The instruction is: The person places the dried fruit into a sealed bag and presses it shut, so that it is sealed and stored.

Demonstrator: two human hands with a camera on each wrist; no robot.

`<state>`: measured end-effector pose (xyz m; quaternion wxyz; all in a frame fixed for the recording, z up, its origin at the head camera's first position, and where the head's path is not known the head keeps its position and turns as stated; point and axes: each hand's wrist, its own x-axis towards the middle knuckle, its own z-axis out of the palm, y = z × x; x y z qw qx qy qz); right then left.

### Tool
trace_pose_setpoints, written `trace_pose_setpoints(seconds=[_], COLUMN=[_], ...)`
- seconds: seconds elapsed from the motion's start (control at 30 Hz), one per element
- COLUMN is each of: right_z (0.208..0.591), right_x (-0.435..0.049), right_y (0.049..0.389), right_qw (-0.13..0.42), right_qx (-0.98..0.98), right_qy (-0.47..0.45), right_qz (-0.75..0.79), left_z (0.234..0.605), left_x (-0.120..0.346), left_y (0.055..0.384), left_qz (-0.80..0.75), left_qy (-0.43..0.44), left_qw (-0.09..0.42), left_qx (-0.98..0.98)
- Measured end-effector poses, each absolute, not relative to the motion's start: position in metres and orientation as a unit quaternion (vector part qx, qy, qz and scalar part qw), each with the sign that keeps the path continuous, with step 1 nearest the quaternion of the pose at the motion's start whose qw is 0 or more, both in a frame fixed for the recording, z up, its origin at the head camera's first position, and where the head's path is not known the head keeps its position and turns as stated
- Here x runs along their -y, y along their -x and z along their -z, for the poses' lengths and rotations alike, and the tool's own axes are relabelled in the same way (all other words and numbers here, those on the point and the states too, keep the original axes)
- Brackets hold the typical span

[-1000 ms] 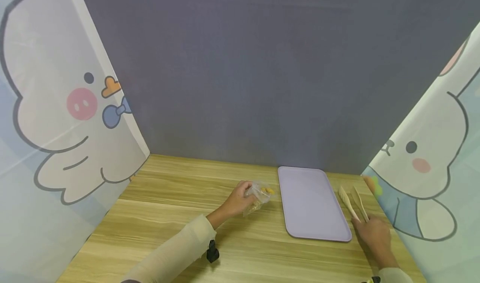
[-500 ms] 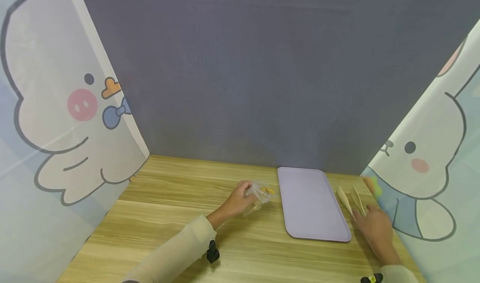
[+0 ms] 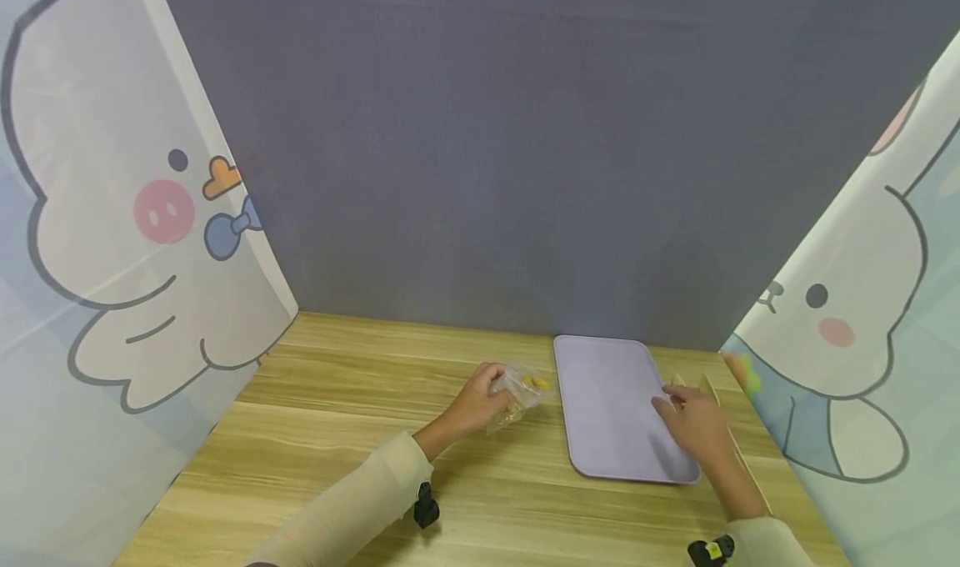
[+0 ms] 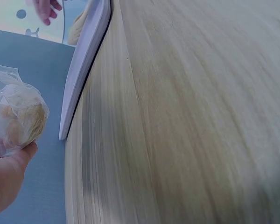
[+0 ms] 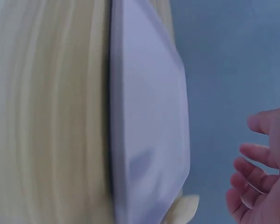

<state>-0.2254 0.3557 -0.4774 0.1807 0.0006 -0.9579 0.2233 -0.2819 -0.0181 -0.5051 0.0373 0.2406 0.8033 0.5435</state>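
Observation:
My left hand [image 3: 472, 404] grips a clear plastic bag [image 3: 523, 390] just left of the tray, with something yellow showing in it. In the left wrist view a round, tan, bread-like piece [image 4: 30, 119] shows through the plastic. My right hand [image 3: 701, 427] hovers above the right edge of the lilac tray [image 3: 611, 408], its fingers loosely bent and holding nothing. Pale wooden tongs [image 3: 708, 388] lie right of the tray, partly hidden behind that hand and forearm. One broad tong end [image 5: 184, 209] shows past the tray in the right wrist view.
The wood-grain table [image 3: 360, 367] carries the tray near its back right. A dark grey panel [image 3: 480, 150] closes off the back. Printed cartoon sheets stand at the left [image 3: 112, 217] and right [image 3: 847, 325].
My right hand has left the handle end of the tongs and moved up and left over the tray's right edge. The left hand keeps its place with the bag.

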Motion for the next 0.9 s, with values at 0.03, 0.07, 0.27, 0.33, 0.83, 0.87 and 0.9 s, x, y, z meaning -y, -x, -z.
trace_pose_setpoints(seconds=[0.03,0.07,0.27,0.33,0.83,0.87,0.9], right_z=[0.475,0.474,0.468,0.466,0.454,0.453,0.453], right_x=[-0.35,-0.344,-0.315,-0.306,-0.237,-0.233,-0.229], right_y=[0.226,0.227,0.236,0.238,0.242,0.242,0.242], right_qw=[0.182,0.185,0.207,0.205,0.139,0.129,0.12], right_qx=[0.957,0.956,0.946,0.944,0.932,0.932,0.932], right_qy=[-0.006,-0.012,-0.045,-0.054,-0.111,-0.115,-0.119], right_qz=[-0.226,-0.228,-0.246,-0.251,-0.315,-0.319,-0.321], left_z=[0.505,0.505,0.505,0.505,0.508,0.508,0.508], left_x=[0.018,0.018,0.018,0.018,0.015,0.015,0.015], left_y=[0.282,0.282,0.281,0.28,0.28,0.28,0.28], left_qz=[-0.544,-0.545,-0.548,-0.549,-0.541,-0.541,-0.541], left_qy=[-0.239,-0.239,-0.239,-0.238,-0.244,-0.244,-0.245], left_qw=[0.039,0.039,0.042,0.043,0.032,0.033,0.032], left_qx=[-0.803,-0.803,-0.801,-0.8,-0.804,-0.804,-0.804])
